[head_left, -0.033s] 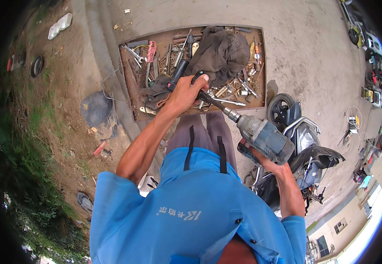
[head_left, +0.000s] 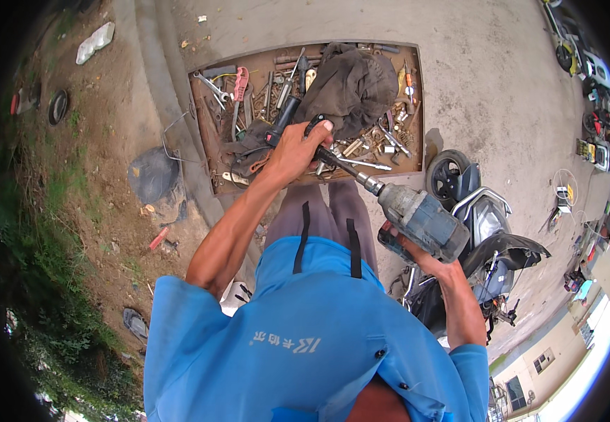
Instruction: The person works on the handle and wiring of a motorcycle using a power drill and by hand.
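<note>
My right hand (head_left: 421, 254) is wrapped round the handle of a worn grey-blue impact wrench (head_left: 424, 219), held level right of my legs. A silver socket (head_left: 371, 184) sits on its nose, pointing up and left. From the socket a dark rod-shaped part (head_left: 341, 166) runs to my left hand (head_left: 296, 151), which is closed round its far end with the thumb on top. My fingers hide what the part is. Beyond the left hand is a black cylindrical grip (head_left: 285, 116) with a red spot; whether it joins the held part I cannot tell.
A shallow brown tray (head_left: 421, 105) before my feet holds wrenches, sockets, bolts, a red-handled saw (head_left: 241, 84) and a dark cloth (head_left: 351, 88). A partly dismantled scooter (head_left: 484, 218) stands close on the right. A concrete kerb (head_left: 171, 105) and a black bucket-like object (head_left: 153, 173) lie left.
</note>
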The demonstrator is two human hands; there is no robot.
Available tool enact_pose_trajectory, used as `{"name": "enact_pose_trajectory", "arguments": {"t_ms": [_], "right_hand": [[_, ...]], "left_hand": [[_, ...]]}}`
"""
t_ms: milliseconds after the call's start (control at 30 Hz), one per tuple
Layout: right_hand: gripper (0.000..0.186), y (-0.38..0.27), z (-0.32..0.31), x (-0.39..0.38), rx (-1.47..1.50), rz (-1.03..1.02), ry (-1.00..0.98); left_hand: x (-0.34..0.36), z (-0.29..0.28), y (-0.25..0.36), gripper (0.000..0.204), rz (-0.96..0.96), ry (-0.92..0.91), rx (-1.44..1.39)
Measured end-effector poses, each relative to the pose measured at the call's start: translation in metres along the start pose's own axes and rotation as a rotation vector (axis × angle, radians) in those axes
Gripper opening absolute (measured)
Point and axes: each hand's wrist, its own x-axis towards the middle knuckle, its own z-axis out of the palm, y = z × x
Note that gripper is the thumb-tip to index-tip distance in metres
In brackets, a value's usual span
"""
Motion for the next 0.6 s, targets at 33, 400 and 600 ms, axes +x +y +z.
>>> {"name": "enact_pose_trajectory", "arguments": {"t_ms": [33, 400, 600], "right_hand": [[0.029, 0.001, -0.001, 0.001, 0.016, 0.029, -0.010], [0.027, 0.006, -0.005, 0.001, 0.077, 0.084, 0.067], [0.026, 0.007, -0.001, -0.010, 0.074, 0.070, 0.072]], "left_hand": [[0.001, 0.001, -0.002, 0.054, -0.009, 0.002, -0.020], [0.008, 0.011, -0.007, 0.055, 0.033, -0.058, -0.145], [0.006, 0.012, -0.017, 0.044, 0.044, -0.033, -0.209]]}}
